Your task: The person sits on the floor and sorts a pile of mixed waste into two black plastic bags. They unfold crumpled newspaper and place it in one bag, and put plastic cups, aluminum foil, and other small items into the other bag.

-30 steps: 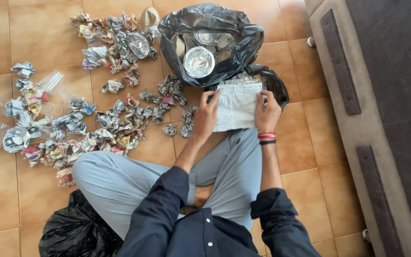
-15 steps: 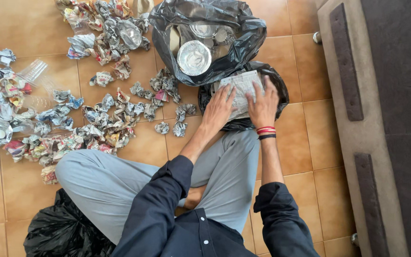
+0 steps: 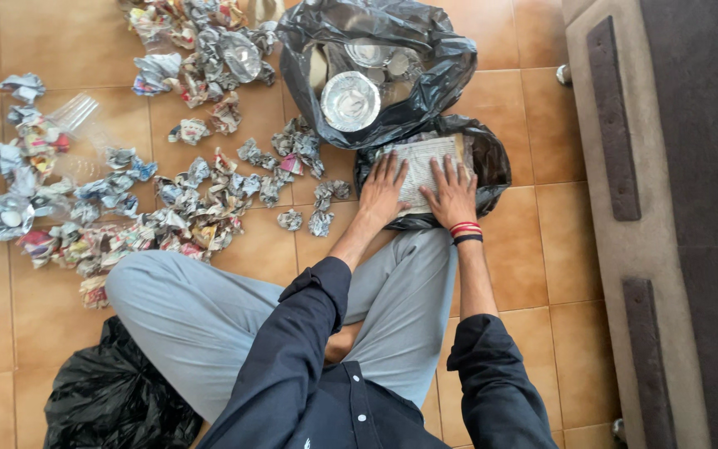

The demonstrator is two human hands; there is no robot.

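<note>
I sit cross-legged on a tiled floor. My left hand (image 3: 382,189) and my right hand (image 3: 452,194) lie flat, fingers spread, on a sheet of printed paper (image 3: 422,163). The paper rests inside a small black plastic bag (image 3: 485,163) on the floor in front of my knees. My right wrist wears red and black bands. Just beyond it a larger black bag (image 3: 392,66) stands open with a round foil container (image 3: 350,101) and other foil pieces inside.
Several crumpled paper balls (image 3: 201,208) litter the tiles to the left, with clear plastic bottles (image 3: 76,112) among them. Another black bag (image 3: 110,399) lies by my left hip. A dark sofa edge (image 3: 617,208) runs along the right.
The paper, held up in both hands a second ago, has been lowered onto the small black bag. Both hands now press flat on it.
</note>
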